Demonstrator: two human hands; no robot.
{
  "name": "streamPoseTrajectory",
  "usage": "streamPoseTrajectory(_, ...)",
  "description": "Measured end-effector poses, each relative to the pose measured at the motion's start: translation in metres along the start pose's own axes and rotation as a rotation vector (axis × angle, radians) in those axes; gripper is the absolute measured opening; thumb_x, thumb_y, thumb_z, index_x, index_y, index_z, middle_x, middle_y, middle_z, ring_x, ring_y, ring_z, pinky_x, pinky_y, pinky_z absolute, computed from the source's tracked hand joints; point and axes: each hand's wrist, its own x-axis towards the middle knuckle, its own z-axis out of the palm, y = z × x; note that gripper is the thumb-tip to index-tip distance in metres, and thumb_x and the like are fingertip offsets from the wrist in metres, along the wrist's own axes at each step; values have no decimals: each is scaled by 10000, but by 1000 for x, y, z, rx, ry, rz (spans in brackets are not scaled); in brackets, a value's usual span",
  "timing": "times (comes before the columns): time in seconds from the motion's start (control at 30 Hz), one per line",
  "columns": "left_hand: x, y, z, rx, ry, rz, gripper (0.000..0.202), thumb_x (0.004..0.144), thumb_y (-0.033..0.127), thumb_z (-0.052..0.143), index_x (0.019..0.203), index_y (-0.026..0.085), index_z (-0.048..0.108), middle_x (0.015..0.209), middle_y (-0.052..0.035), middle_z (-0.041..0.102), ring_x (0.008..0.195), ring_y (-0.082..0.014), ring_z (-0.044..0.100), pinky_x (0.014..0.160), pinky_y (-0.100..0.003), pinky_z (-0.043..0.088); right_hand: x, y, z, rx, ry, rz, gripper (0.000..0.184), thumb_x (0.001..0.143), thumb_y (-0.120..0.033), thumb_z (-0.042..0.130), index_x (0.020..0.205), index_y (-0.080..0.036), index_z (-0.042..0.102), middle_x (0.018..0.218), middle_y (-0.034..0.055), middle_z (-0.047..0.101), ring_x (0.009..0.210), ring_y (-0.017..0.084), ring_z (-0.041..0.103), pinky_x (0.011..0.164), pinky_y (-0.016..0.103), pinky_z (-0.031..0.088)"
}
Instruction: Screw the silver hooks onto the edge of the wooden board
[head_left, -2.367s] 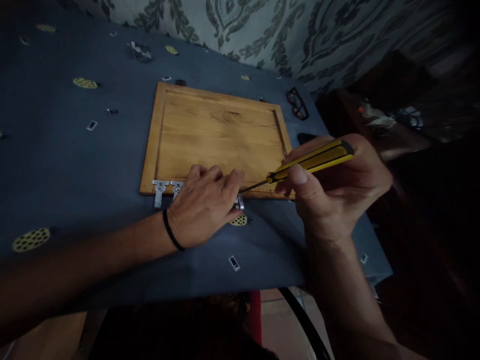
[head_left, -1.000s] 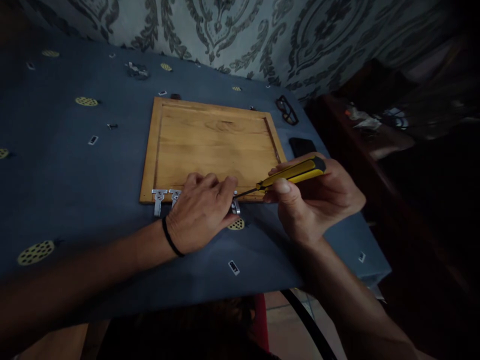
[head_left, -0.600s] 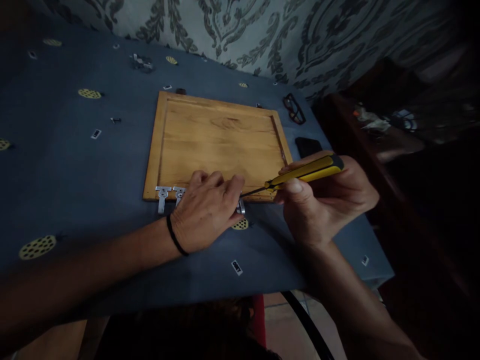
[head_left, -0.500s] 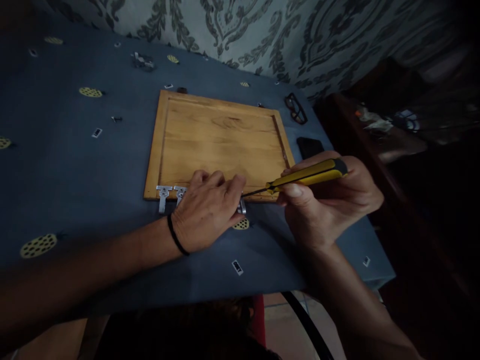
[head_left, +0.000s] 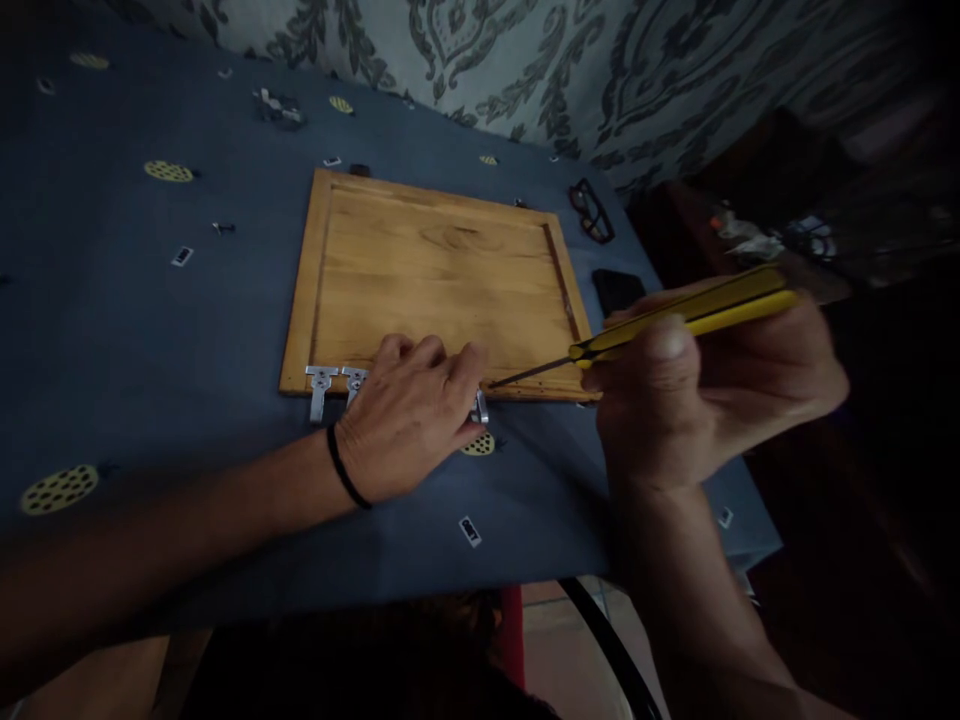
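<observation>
A wooden cabinet door (head_left: 435,275) lies flat on the blue tablecloth (head_left: 150,330). Metal hinges (head_left: 322,385) stick out from its near edge. My left hand (head_left: 409,415) rests with curled fingers over a hinge at that edge, and a metal part (head_left: 480,405) shows at its fingertips. My right hand (head_left: 712,385) grips a yellow-and-black screwdriver (head_left: 675,320). Its thin shaft points left, and the tip sits just right of my left fingers near the door's edge.
Black glasses (head_left: 592,210) and a dark phone (head_left: 616,290) lie right of the door. Small screws and metal parts (head_left: 277,105) are scattered on the cloth. The table's near edge runs below my arms. A dark wooden shelf (head_left: 750,240) stands at right.
My right hand has drawn the screwdriver back to the right and towards me, so more of the shaft shows. My left hand stays on the hinge.
</observation>
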Motion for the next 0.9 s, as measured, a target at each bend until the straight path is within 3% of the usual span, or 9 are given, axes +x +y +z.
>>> streamPoseTrajectory(0.23, 0, 0, 0, -8, 8, 3, 497, 905, 368, 705, 1265, 133, 456, 1115, -104, 704, 1087, -294, 606, 899, -430, 410, -6, 7, -2, 65, -98, 110, 108, 801, -298, 805, 902, -287, 769, 776, -35, 708, 504, 102, 614, 414, 245, 503)
streamPoseTrajectory(0.7, 0, 0, 0, 6, 10, 3, 477, 913, 369, 693, 1256, 128, 465, 1125, -124, 707, 1080, -300, 614, 891, -429, 406, -3, 4, -2, 114, -247, 79, 136, 772, -203, 823, 830, -244, 706, 788, -33, 710, 518, 93, 601, 431, 236, 503)
streamPoseTrajectory(0.9, 0, 1, 1, 7, 23, 2, 501, 912, 370, 694, 1276, 123, 455, 1116, -122, 707, 1086, -301, 616, 886, -426, 407, -2, 3, -6, 142, -342, 142, 160, 796, -262, 819, 874, -259, 679, 865, -26, 770, 522, 107, 624, 435, 246, 533)
